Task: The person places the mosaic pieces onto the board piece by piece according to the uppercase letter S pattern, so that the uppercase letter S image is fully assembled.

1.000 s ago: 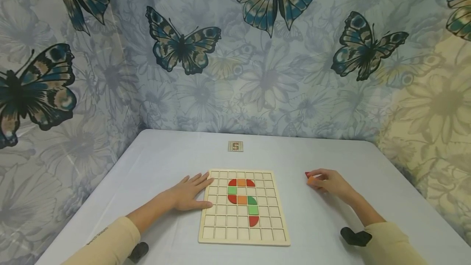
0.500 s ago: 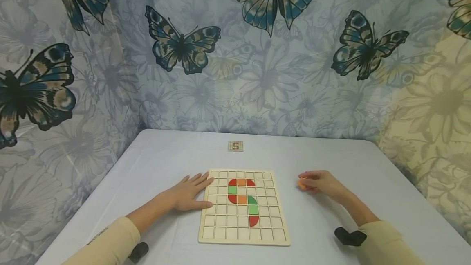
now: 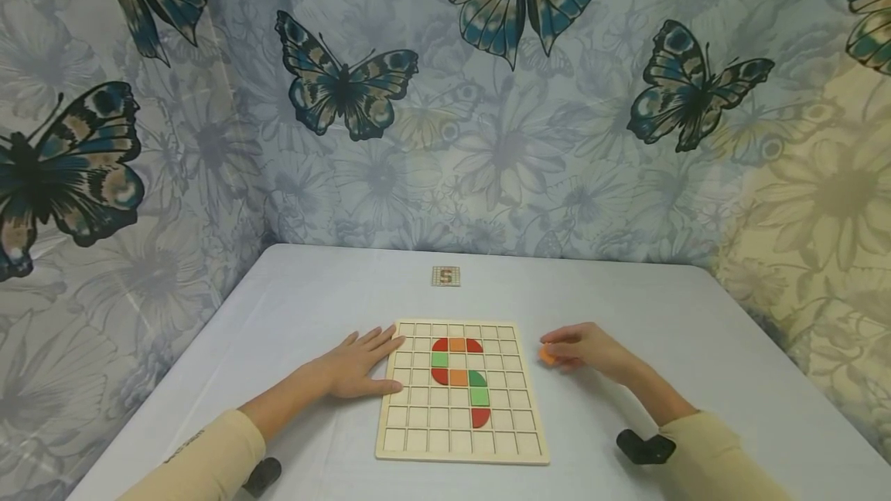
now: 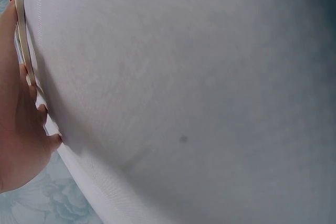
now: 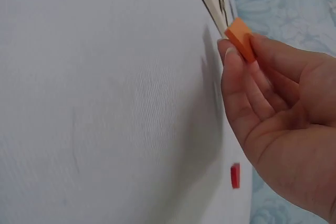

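My left hand (image 3: 358, 366) lies with spread, straight fingers at the left edge of a wooden grid board (image 3: 411, 439); fingertips and thumb tip touch its rim. Set in the board's cells are red quarter-round tiles (image 3: 480, 417), orange square tiles (image 3: 457, 345), light green squares (image 3: 479, 397) and a dark green quarter-round (image 3: 476, 379), in an S-like path. Just right of the board, my right hand (image 3: 592, 350) pinches an orange tile (image 5: 241, 39) between thumb and fingers, above the table. A red tile (image 5: 235, 176) lies on the table, seen in the right wrist view; my hand seems to hide it from the head view.
A small card with an "S" pattern (image 3: 445, 277) lies behind the board. The white table (image 3: 334, 284) meets butterfly-printed cloth (image 3: 515, 138) at its back. A black object (image 3: 646, 447) sits at the right sleeve and another (image 3: 263, 476) at the left sleeve.
My right hand has moved left toward the board, carrying the orange tile. The red tile by its fingers earlier stays behind on the table. My left hand and the board have not moved.
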The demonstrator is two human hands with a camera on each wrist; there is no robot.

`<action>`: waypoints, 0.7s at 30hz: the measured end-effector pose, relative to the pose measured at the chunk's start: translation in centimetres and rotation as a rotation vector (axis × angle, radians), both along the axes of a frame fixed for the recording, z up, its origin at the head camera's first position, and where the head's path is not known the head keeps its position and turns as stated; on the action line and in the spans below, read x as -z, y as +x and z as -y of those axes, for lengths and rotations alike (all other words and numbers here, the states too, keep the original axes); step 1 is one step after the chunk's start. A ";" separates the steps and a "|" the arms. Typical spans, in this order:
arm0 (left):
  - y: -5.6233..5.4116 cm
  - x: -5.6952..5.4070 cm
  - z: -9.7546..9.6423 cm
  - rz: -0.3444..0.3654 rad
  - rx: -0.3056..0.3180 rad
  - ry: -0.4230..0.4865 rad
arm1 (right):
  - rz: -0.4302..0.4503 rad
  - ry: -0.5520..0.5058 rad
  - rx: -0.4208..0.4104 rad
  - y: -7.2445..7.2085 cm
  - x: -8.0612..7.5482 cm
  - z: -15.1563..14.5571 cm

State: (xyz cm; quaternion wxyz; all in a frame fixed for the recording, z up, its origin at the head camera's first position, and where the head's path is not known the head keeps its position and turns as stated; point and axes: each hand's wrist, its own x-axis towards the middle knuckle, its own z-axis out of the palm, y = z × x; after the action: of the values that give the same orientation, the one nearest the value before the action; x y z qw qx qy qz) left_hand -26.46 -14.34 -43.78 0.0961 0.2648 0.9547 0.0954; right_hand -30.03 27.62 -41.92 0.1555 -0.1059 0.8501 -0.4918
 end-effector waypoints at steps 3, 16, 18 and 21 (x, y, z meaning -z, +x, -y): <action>0.0 0.0 0.0 0.001 -0.001 -0.006 | 0.005 0.004 -0.038 0.1 -0.2 0.8; 0.1 0.1 0.0 0.001 -0.007 -0.013 | -0.004 -0.004 -0.165 0.3 -0.2 3.9; 0.1 0.1 0.0 0.004 -0.008 -0.014 | -0.003 -0.006 -0.184 0.3 -0.2 4.4; 0.0 0.1 0.0 0.002 -0.010 -0.020 | 0.003 -0.011 -0.211 0.4 -0.2 5.0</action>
State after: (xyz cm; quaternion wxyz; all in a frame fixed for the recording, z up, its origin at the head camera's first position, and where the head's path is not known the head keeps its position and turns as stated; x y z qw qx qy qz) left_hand -26.43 -14.37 -43.91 0.0994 0.2590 0.9569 0.0866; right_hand -29.59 22.61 -41.76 0.2074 -0.1950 0.8313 -0.4774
